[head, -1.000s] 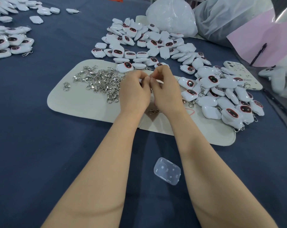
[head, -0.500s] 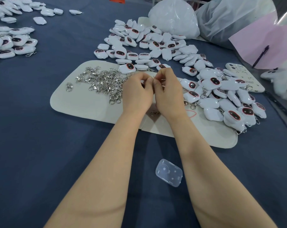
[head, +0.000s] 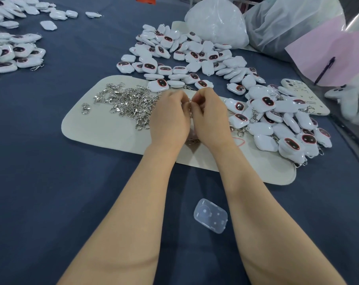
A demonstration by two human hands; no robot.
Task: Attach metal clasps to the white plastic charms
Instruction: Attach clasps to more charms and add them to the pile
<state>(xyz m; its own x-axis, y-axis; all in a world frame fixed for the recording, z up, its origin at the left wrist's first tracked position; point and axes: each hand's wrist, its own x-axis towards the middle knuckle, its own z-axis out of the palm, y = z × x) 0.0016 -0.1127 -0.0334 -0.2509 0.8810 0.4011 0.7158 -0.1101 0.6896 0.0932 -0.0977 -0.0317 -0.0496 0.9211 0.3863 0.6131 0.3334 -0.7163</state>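
My left hand (head: 169, 118) and my right hand (head: 210, 118) are pressed together over a cream felt mat (head: 104, 128), fingers curled around a small metal clasp (head: 192, 140) whose end hangs below my palms. Whether a charm is in my fingers is hidden. A heap of silver clasps (head: 129, 103) lies on the mat just left of my left hand. Loose white charms with dark oval faces (head: 184, 56) are spread behind the mat. Charms with clasps on them (head: 277, 124) are piled to the right of my right hand.
A clear plastic case (head: 210, 215) lies on the dark blue tablecloth (head: 40, 182) between my forearms. More white charms (head: 14, 52) sit at the far left. White plastic bags (head: 217, 21) and a pink sheet with a pen (head: 326, 56) stand at the back right.
My hands have stayed together on the mat, with only small finger movements. The view has shifted slightly.
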